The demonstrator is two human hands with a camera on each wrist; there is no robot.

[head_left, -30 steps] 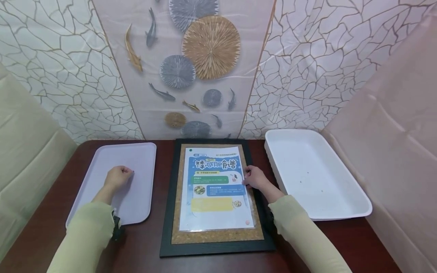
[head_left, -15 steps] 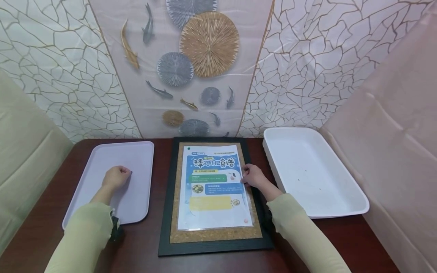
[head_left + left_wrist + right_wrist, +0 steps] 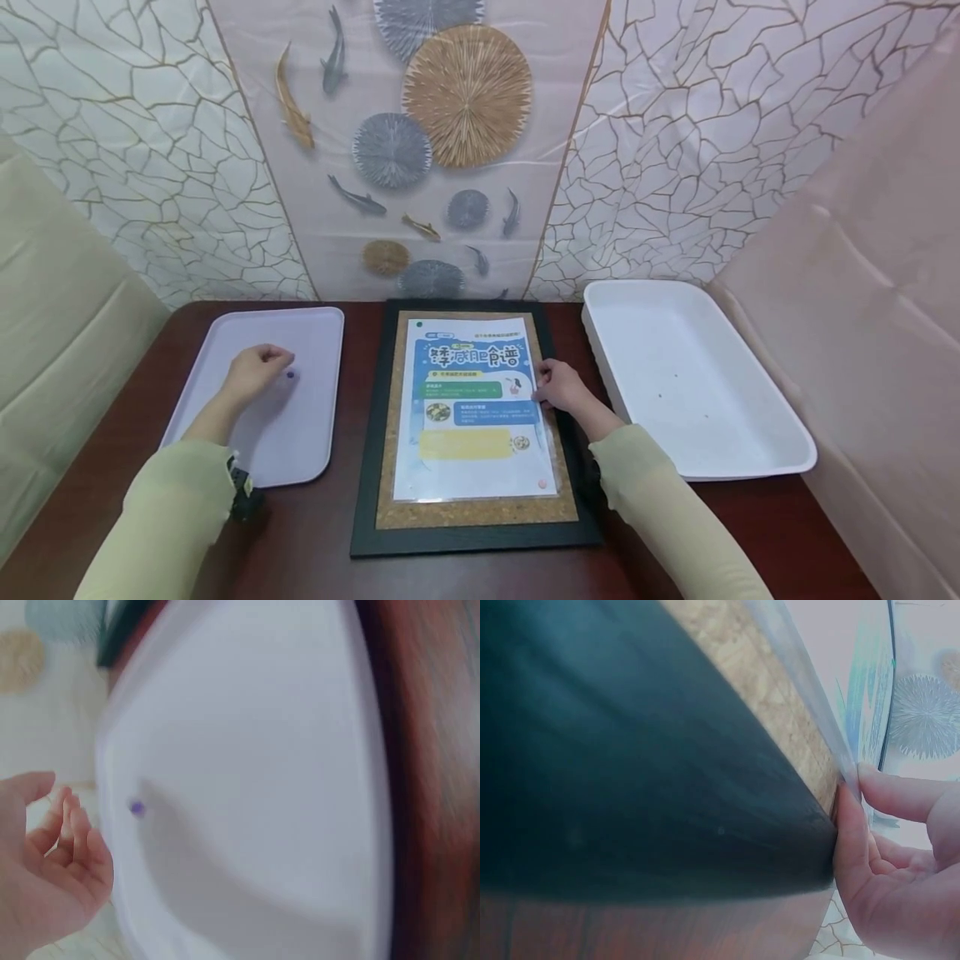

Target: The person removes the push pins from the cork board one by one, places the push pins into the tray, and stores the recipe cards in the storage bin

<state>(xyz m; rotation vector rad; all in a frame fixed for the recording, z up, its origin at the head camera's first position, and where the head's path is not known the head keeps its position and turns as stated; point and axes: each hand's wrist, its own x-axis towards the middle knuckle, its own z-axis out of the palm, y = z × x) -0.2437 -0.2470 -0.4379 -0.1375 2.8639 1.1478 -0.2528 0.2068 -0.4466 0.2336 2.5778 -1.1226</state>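
My left hand (image 3: 258,368) hovers over the lilac tray (image 3: 307,450) on the left, thumb apart from loosely bent fingers, nothing between them. Just beside its fingertips, a small purple pushpin (image 3: 290,375) lies on the tray; the left wrist view shows the same purple pin (image 3: 136,808) apart from the hand. At the centre, a laminated poster (image 3: 480,479) lies on a framed cork board (image 3: 480,513). My right hand (image 3: 562,387) pinches the poster's right edge between thumb and forefinger, as the right wrist view shows of the hand (image 3: 900,877). A green pin (image 3: 419,324) marks the poster's top left corner.
A deep white bin (image 3: 697,375) with a few tiny dark specks inside stands to the right of the board. The board's black frame (image 3: 480,540) sits on a dark red table (image 3: 307,550). Patterned cloth (image 3: 465,100) hangs behind.
My left hand has lifted a little away from the purple pin, which now shows uncovered on the tray. My right hand keeps its pinch on the poster's edge.
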